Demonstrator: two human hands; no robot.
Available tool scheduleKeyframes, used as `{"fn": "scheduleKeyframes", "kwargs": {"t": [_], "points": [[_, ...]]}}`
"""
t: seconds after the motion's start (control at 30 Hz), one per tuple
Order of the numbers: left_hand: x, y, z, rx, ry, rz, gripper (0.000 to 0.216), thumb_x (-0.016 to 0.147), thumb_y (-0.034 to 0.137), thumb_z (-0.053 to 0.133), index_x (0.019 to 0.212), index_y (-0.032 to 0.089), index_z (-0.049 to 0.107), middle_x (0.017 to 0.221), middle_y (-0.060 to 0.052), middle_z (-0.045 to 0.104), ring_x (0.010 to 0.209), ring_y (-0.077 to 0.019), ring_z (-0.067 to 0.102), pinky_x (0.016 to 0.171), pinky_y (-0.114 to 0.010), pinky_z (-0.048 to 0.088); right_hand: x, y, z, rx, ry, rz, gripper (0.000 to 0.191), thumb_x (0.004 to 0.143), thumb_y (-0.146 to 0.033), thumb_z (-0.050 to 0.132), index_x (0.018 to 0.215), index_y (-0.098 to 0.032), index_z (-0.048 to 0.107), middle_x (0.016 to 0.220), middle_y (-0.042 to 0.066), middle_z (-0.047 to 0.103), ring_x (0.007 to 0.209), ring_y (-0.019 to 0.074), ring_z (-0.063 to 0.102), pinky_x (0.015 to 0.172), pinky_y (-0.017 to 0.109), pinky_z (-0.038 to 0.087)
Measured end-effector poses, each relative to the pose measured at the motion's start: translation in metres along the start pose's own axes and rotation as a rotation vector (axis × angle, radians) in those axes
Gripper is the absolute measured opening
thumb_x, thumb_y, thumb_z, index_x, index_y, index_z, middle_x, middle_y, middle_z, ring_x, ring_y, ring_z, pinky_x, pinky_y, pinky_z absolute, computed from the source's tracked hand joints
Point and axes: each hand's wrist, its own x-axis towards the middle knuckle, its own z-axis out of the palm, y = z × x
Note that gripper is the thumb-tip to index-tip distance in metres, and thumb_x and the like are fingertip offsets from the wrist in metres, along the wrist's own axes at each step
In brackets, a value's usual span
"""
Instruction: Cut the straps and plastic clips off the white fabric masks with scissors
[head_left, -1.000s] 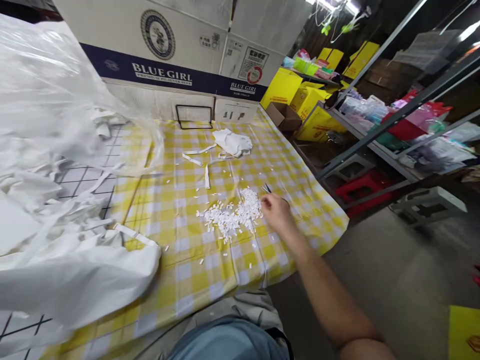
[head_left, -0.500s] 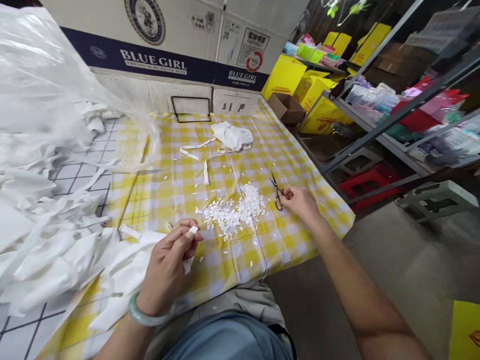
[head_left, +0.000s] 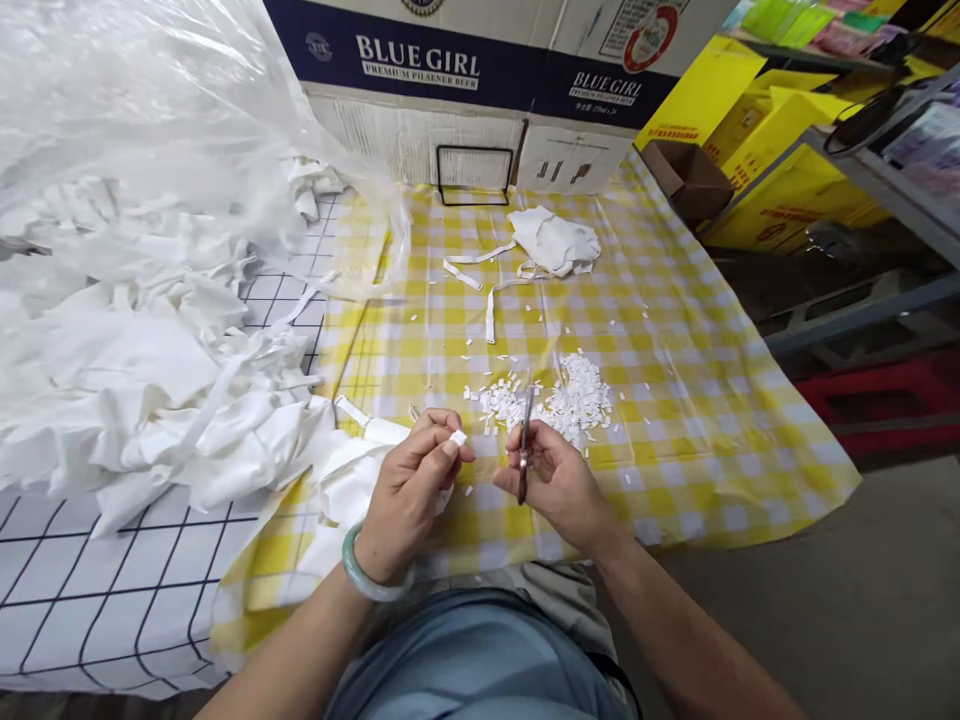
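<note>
My left hand (head_left: 412, 485) is closed, pinching the end of a white strap (head_left: 459, 438) between thumb and fingers. White fabric (head_left: 349, 480) lies under and beside that hand. In my right hand (head_left: 559, 480) is a pair of small scissors (head_left: 526, 430), blades pointing away from me, fingers around the handles. The scissors are a short way right of the strap end, apart from it. Just beyond my hands, a scattered heap of small white clippings (head_left: 577, 395) covers part of the yellow checked cloth (head_left: 697, 430).
A white fabric piece with straps (head_left: 555, 243) lies farther back, near a black wire frame (head_left: 475, 176) and a large cardboard box (head_left: 420, 135). White fabric (head_left: 165, 350) and clear plastic (head_left: 187, 90) pile up on the left. Yellow bags (head_left: 795, 130) stand at the right.
My right hand has lifted the scissors from the cloth right of the clippings and brought them left, close to my left hand. My left hand keeps its pinch; the view has shifted.
</note>
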Motion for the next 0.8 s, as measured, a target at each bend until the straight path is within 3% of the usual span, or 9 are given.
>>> {"fn": "scheduleKeyframes", "kwargs": {"t": [0.1,0.2,0.37,0.7,0.8], "points": [[-0.0027,0.0011,-0.0027,0.021,-0.001,0.011,0.031,0.094,0.038,0.053,0.074,0.018,0.066,0.084,-0.006,0.052,0.079,-0.0179,0.049,0.058,-0.027,0.035,-0.0029,-0.004,0.0005,-0.42,0.027,-0.214,0.038,0.066,-0.046,0.081,0.072,-0.022,0.053,0.07,0.0,0.056,0.074,0.0183,0.05,0.071,0.033,0.043],[-0.0045,0.0017,-0.0039,0.016,-0.013,0.007,0.03,0.095,0.037,0.052,0.074,0.019,0.065,0.086,-0.006,0.052,0.078,-0.018,0.049,0.057,-0.027,0.035,-0.0042,-0.0053,0.0007,-0.605,-0.015,-0.349,0.041,0.065,-0.047,0.081,0.065,-0.022,0.048,0.063,-0.001,0.054,0.067,0.018,0.047,0.068,0.034,0.039],[-0.0047,0.0027,-0.0041,0.021,-0.031,0.031,0.025,0.096,0.03,0.052,0.078,0.019,0.065,0.098,-0.006,0.05,0.076,-0.0147,0.047,0.059,-0.027,0.036,-0.0031,-0.0035,0.0005,-0.641,-0.071,-0.422,0.034,0.068,-0.038,0.077,0.064,-0.021,0.048,0.06,-0.002,0.052,0.062,0.0158,0.047,0.066,0.032,0.037],[-0.0019,0.0036,-0.0026,0.106,-0.07,0.128,0.027,0.097,0.025,0.048,0.073,0.019,0.059,0.093,-0.006,0.049,0.096,-0.0208,0.047,0.086,-0.031,0.04,0.0011,-0.0034,0.002,-0.639,-0.083,-0.472,0.032,0.07,-0.036,0.077,0.065,-0.021,0.048,0.058,-0.004,0.052,0.061,0.0143,0.047,0.067,0.03,0.036],[-0.0012,0.0019,-0.0024,0.078,-0.09,0.139,0.024,0.097,0.023,0.048,0.076,0.019,0.06,0.094,-0.006,0.048,0.097,-0.0203,0.046,0.087,-0.03,0.039,0.0018,-0.0041,0.0028,-0.63,-0.069,-0.492,0.031,0.071,-0.033,0.075,0.064,-0.021,0.048,0.057,-0.004,0.052,0.06,0.0136,0.046,0.067,0.029,0.036]]}}
